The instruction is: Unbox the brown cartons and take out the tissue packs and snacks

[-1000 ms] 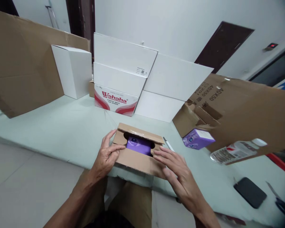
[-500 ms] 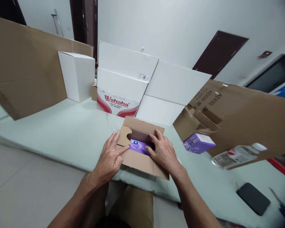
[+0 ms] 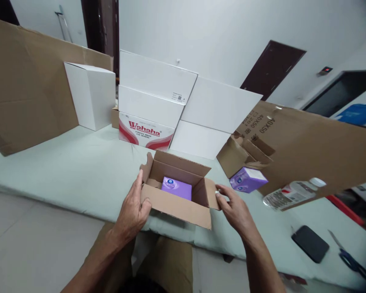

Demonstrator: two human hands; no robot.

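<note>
An open cardboard box (image 3: 176,208) stands near the front edge of the table with its flaps spread outward. Inside it lies a purple tissue pack (image 3: 179,191) with a round blue mark. My left hand (image 3: 134,205) grips the box at its left end, fingers along the outside and thumb by the front flap. Between thumb and fingers, my right hand (image 3: 232,205) pinches the right end flap (image 3: 212,194). Another purple tissue pack (image 3: 248,180) rests on the table to the right of the box.
Behind the box stand a white Wahaha carton (image 3: 148,134) and a tall white box (image 3: 91,95). Large cardboard sheets (image 3: 27,89) flank the table. A plastic bottle (image 3: 293,193), a black flat object (image 3: 310,243) and scissors (image 3: 349,256) lie at right.
My right hand has left the tissue pack and moved right to the end flap, which now sticks outward. The left flap has swung up, showing more of the inside. The view has shifted slightly.
</note>
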